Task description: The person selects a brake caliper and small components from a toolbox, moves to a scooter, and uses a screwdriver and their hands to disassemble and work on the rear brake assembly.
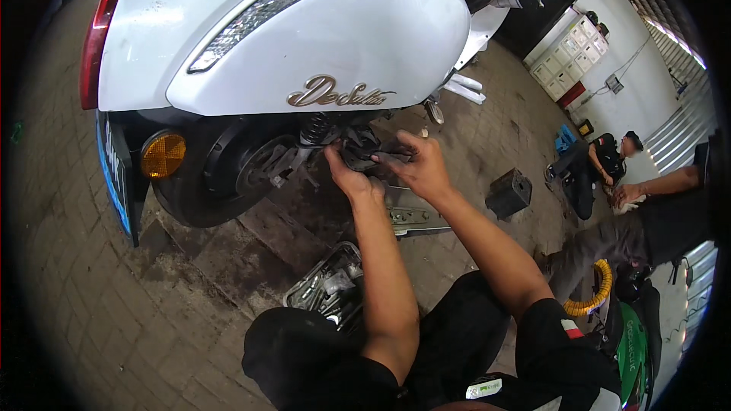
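A white scooter (pixel 381 38) stands close in front of me, its rear wheel (pixel 202 190) on the left. Beneath its side panel, just right of the spring shock absorber (pixel 314 128), is a dark part (pixel 358 146) whose exact kind I cannot make out. My left hand (pixel 355 176) cups that part from below, the fingers partly hidden behind it. From the right, my right hand (pixel 421 164) is closed, thumb and fingers pinching the dark part's right end.
An open tray of metal tools (pixel 335 297) lies by my left forearm. Past my wrists is a metal stand or jack (pixel 415 219). A black box-shaped block (pixel 509 194) sits on the paving. Two other people, a seated person (pixel 594 167) and a nearer one, are at the right, near a yellow coiled hose (pixel 598 293).
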Demonstrator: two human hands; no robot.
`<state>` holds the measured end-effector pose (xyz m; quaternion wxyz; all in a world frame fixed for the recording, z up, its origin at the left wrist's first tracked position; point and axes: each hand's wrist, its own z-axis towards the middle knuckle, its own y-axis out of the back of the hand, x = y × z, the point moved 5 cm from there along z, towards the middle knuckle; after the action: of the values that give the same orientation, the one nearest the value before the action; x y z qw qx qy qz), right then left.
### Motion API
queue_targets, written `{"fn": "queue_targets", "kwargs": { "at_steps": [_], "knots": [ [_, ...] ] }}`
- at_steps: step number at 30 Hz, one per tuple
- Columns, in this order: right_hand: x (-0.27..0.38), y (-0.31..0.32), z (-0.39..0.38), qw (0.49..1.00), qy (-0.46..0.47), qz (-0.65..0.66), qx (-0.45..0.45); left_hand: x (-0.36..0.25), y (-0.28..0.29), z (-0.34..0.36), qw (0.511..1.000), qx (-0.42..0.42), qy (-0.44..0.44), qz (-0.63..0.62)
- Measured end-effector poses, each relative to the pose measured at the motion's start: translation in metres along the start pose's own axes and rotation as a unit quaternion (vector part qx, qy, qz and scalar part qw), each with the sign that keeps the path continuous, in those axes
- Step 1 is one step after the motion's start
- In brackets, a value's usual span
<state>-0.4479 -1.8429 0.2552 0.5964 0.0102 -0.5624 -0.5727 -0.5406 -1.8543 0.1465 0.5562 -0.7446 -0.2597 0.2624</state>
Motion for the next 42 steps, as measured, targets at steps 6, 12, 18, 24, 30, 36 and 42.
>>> {"fn": "queue_targets", "kwargs": {
  "at_steps": [6, 12, 18, 24, 30, 36, 42],
  "knots": [
    [-0.018, -0.003, 0.0, 1.0, -0.029, -0.007, -0.007, 0.001, -0.003, -0.004, 0.999, -0.018, -0.03, 0.005],
    [-0.016, -0.003, 0.001, 0.999, -0.034, 0.023, -0.004, -0.001, -0.003, -0.005, 1.0, -0.01, -0.01, 0.009],
    [-0.026, -0.003, -0.001, 0.999, -0.044, 0.026, 0.007, -0.002, -0.005, -0.008, 0.999, 0.008, -0.035, 0.01],
    [-0.027, -0.002, -0.002, 0.999, -0.022, 0.046, 0.018, -0.003, -0.001, -0.004, 0.999, 0.032, -0.014, -0.013],
    [-0.012, 0.011, -0.005, 0.997, 0.038, 0.028, 0.068, -0.006, -0.005, -0.007, 1.0, 0.019, 0.021, 0.0],
    [-0.003, 0.013, -0.007, 0.995, 0.073, -0.028, 0.069, -0.01, -0.011, -0.015, 0.999, 0.018, 0.043, 0.0],
    [-0.001, 0.036, -0.003, 0.992, 0.096, -0.051, 0.066, -0.01, -0.008, -0.012, 0.997, 0.03, 0.073, -0.004]
  ]
}}
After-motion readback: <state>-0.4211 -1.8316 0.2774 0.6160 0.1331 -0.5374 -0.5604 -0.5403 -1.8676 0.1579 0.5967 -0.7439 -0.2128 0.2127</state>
